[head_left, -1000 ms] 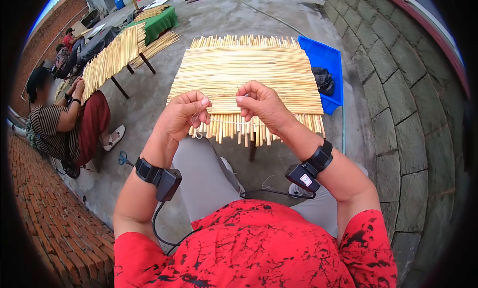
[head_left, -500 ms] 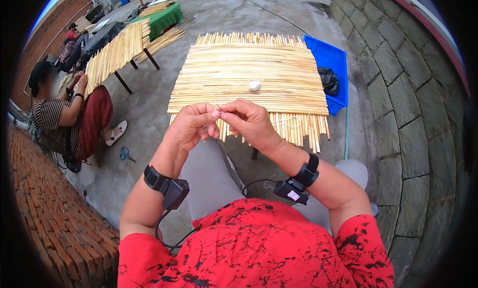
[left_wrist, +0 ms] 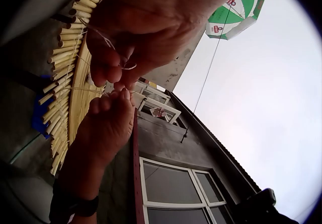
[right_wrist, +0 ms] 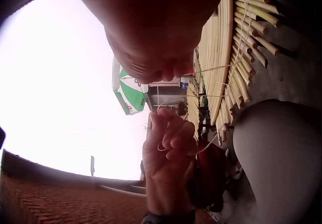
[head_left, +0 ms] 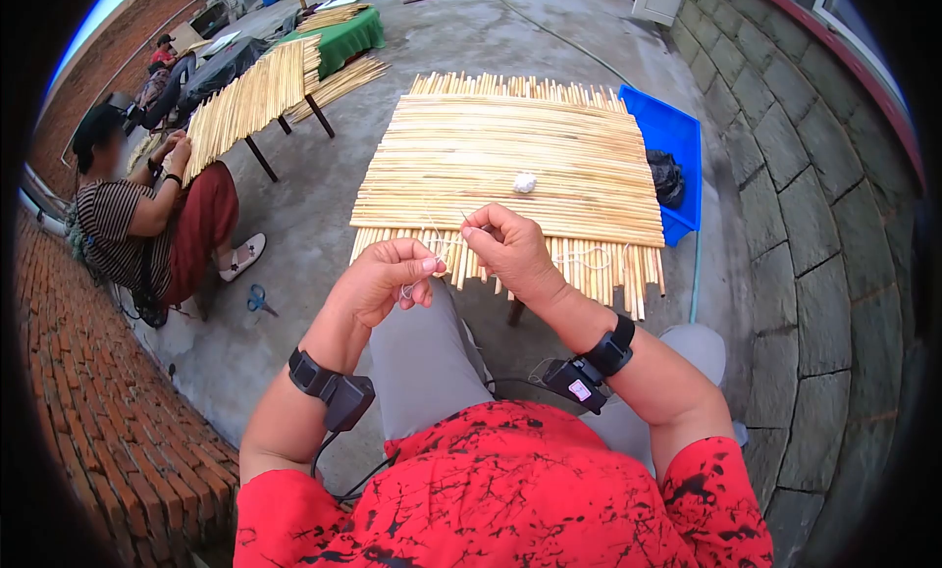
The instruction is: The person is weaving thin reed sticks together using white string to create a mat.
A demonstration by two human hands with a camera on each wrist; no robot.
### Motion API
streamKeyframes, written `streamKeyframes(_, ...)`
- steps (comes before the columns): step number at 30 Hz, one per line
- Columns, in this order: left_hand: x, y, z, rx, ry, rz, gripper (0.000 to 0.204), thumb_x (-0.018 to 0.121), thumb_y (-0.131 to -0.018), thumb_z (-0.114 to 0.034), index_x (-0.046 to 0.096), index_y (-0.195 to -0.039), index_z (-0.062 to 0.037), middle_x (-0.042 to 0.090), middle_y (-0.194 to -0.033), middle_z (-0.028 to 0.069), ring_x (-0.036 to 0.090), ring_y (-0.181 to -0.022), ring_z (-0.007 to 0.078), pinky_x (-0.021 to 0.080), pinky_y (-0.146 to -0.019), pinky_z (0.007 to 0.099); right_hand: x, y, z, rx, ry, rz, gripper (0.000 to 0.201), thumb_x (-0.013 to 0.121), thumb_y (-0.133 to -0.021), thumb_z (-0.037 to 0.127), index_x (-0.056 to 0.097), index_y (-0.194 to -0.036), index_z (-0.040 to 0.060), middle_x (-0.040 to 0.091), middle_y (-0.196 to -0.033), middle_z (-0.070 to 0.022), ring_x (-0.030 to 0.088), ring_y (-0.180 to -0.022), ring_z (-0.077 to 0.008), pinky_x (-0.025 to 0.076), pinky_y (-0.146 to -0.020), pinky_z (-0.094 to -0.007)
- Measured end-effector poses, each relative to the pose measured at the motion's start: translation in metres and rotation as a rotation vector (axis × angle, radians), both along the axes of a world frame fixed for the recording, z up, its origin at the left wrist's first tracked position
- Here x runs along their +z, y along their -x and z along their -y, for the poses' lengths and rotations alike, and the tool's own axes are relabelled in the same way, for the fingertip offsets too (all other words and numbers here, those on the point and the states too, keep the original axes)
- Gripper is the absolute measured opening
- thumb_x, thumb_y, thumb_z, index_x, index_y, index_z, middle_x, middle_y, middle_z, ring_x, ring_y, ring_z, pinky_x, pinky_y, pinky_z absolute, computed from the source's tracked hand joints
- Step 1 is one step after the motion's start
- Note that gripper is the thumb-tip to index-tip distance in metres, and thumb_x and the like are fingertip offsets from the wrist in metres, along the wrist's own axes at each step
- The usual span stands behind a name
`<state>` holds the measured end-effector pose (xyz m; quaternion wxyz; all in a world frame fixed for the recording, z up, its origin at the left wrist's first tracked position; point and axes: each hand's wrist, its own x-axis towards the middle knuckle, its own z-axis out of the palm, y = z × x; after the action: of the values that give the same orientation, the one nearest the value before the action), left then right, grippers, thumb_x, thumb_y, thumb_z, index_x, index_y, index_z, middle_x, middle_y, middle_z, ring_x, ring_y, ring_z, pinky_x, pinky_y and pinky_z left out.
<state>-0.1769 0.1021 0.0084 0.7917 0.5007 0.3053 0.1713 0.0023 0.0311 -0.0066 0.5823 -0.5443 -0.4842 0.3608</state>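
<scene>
Head view: how did you grip the work?

Your left hand (head_left: 383, 282) pinched white thread (left_wrist: 131, 67); your right hand (head_left: 514, 253) pinched a thin, needle-like piece (head_left: 464, 215), presumably for threading. The stick mat (head_left: 510, 141) lay before you, a white ball (head_left: 525, 182) on it, likely for reach.

Writing?

Marks on the umbrella (left_wrist: 236, 14) and wrist label (head_left: 581, 389) were illegible.

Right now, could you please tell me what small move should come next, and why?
Perhaps the right hand should ease away from the left hand to take up slack, since the left hand pinches the white cord and a loose loop of it hangs there.
</scene>
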Motion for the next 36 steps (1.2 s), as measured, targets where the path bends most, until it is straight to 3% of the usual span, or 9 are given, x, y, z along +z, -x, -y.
streamKeyframes(5, -0.018, 0.046, 0.007, 0.018, -0.052, -0.070, 0.011, 0.062, -0.079, -0.009, 0.059, -0.082, 0.0013, 0.055, -0.054, 0.0048, 0.056, -0.051, 0.0156, 0.040, -0.045, 0.0211, -0.021, -0.020, -0.015, -0.051, 0.130, -0.093, 0.013, 0.059, -0.080, 0.014, 0.059, -0.077, 0.0013, 0.053, -0.059, -0.0013, 0.048, -0.049, -0.0054, 0.039, -0.043, -0.0208)
streamKeyframes(16, -0.074, 0.120, 0.014, 0.439, -0.013, -0.304, 0.008, 0.061, -0.079, -0.006, 0.059, -0.086, -0.0034, 0.060, -0.070, 0.0031, 0.060, -0.058, 0.0125, 0.045, -0.045, 0.0218, -0.044, -0.028, -0.033, -0.111, 0.257, -0.045, 0.013, 0.057, -0.076, 0.015, 0.059, -0.074, 0.0016, 0.055, -0.058, -0.0034, 0.051, -0.046, -0.0079, 0.041, -0.040, -0.0231)
streamKeyframes(23, -0.087, 0.142, -0.003, 0.314, -0.119, -0.494, 0.011, 0.060, -0.077, -0.003, 0.058, -0.088, -0.0040, 0.059, -0.069, 0.0028, 0.059, -0.059, 0.0123, 0.044, -0.047, 0.0223, -0.036, -0.026, -0.001, -0.031, 0.380, -0.051, 0.011, 0.059, -0.079, 0.014, 0.057, -0.075, 0.0038, 0.052, -0.061, 0.0002, 0.043, -0.044, -0.0039, 0.035, -0.037, -0.0191)
streamKeyframes(25, -0.095, 0.147, -0.010, 0.077, -0.731, -0.988, 0.015, 0.061, -0.075, -0.002, 0.059, -0.089, -0.0015, 0.060, -0.073, 0.0044, 0.058, -0.062, 0.0133, 0.044, -0.052, 0.0244, -0.040, -0.026, 0.011, -0.018, 0.369, -0.076, 0.012, 0.059, -0.079, 0.015, 0.057, -0.075, 0.0039, 0.052, -0.060, 0.0002, 0.043, -0.043, -0.0039, 0.035, -0.037, -0.0189)
streamKeyframes(26, -0.090, 0.142, -0.010, 0.070, -0.734, -0.988, 0.015, 0.061, -0.075, -0.002, 0.059, -0.089, -0.0015, 0.060, -0.073, 0.0044, 0.058, -0.062, 0.0133, 0.044, -0.052, 0.0244, -0.040, -0.025, 0.017, 0.005, 0.382, -0.063, 0.012, 0.059, -0.079, 0.015, 0.057, -0.075, 0.0039, 0.052, -0.060, 0.0002, 0.043, -0.043, -0.0039, 0.035, -0.037, -0.0188)
streamKeyframes(28, -0.067, 0.117, -0.005, 0.293, -1.589, -0.986, 0.023, 0.063, -0.072, -0.003, 0.060, -0.094, -0.0037, 0.060, -0.075, 0.0086, 0.058, -0.063, 0.0187, 0.046, -0.059, 0.0321, -0.040, -0.025, 0.026, 0.023, 0.389, -0.035, 0.013, 0.059, -0.080, 0.016, 0.057, -0.077, 0.0036, 0.052, -0.061, 0.0002, 0.044, -0.044, -0.0038, 0.035, -0.037, -0.0184)
streamKeyframes(30, -0.043, 0.084, -0.013, 0.349, -1.327, -0.743, 0.015, 0.063, -0.074, -0.006, 0.062, -0.088, -0.0017, 0.062, -0.082, 0.0099, 0.059, -0.068, 0.0219, 0.046, -0.065, 0.0329, -0.041, -0.021, 0.031, -0.005, 0.367, -0.070, 0.013, 0.059, -0.080, 0.016, 0.057, -0.077, 0.0036, 0.053, -0.062, 0.0002, 0.044, -0.045, -0.0037, 0.035, -0.037, -0.0182)
streamKeyframes(32, -0.023, 0.043, -0.019, 0.259, -1.060, -0.507, 0.019, 0.063, -0.076, -0.005, 0.061, -0.094, 0.0007, 0.063, -0.083, 0.0065, 0.057, -0.071, 0.0124, 0.047, -0.066, 0.0273, -0.043, -0.019, 0.034, -0.033, 0.339, -0.103, 0.013, 0.059, -0.081, 0.016, 0.057, -0.078, 0.0036, 0.053, -0.062, 0.0001, 0.045, -0.045, -0.0035, 0.035, -0.038, -0.0180)
streamKeyframes(36, -0.019, -0.047, -0.026, 0.002, -1.219, -0.458, 0.022, 0.069, -0.073, -0.014, 0.062, -0.092, -0.0029, 0.064, -0.085, 0.0077, 0.059, -0.077, 0.0159, 0.046, -0.070, 0.0291, -0.043, -0.016, 0.037, -0.123, 0.240, -0.231, 0.015, 0.058, -0.080, 0.017, 0.058, -0.077, 0.0029, 0.053, -0.060, -0.0002, 0.048, -0.046, -0.0052, 0.038, -0.037, -0.0196)
